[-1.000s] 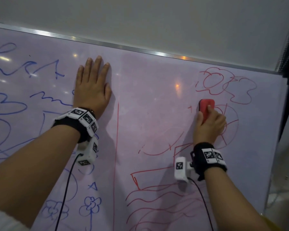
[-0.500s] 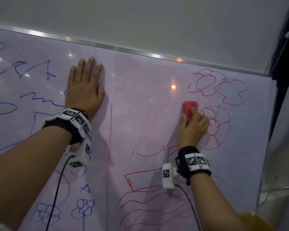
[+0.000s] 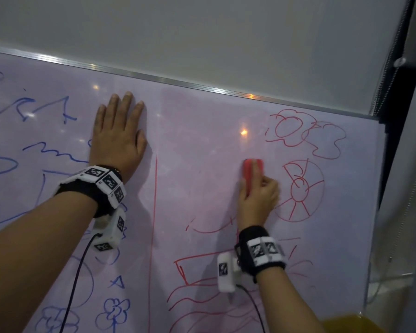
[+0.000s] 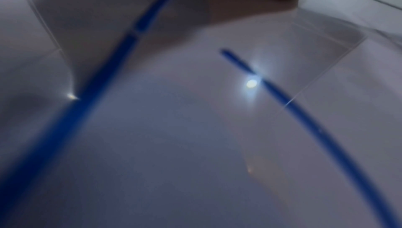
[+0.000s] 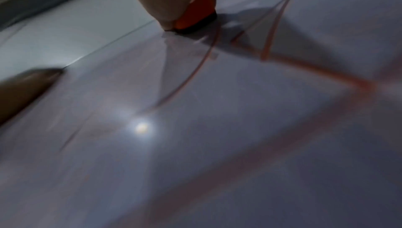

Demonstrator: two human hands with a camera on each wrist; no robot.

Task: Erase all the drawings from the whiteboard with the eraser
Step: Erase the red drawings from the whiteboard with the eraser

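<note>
The whiteboard point(image 3: 202, 145) fills the head view, with blue drawings point(image 3: 46, 152) on its left half and red drawings point(image 3: 305, 133) on its right half, split by a red vertical line point(image 3: 154, 224). My right hand point(image 3: 257, 191) grips the red eraser point(image 3: 251, 169) and presses it on the board, just left of a red wheel-like circle point(image 3: 300, 191). In the right wrist view the eraser point(image 5: 195, 13) shows its dark felt against the board under my fingers. My left hand point(image 3: 118, 133) lies flat on the board, fingers straight, over blue strokes point(image 4: 113, 63).
A metal frame point(image 3: 178, 82) runs along the board's top edge, with a grey wall above. A dark vertical post point(image 3: 399, 92) stands past the board's right edge. A smeared pinkish patch point(image 3: 202, 164) lies between the red line and the eraser. Something yellow point(image 3: 346, 323) sits at bottom right.
My right hand has slid the eraser leftward, off the wheel-like circle, which now shows in full. The left hand has stayed flat on the board.
</note>
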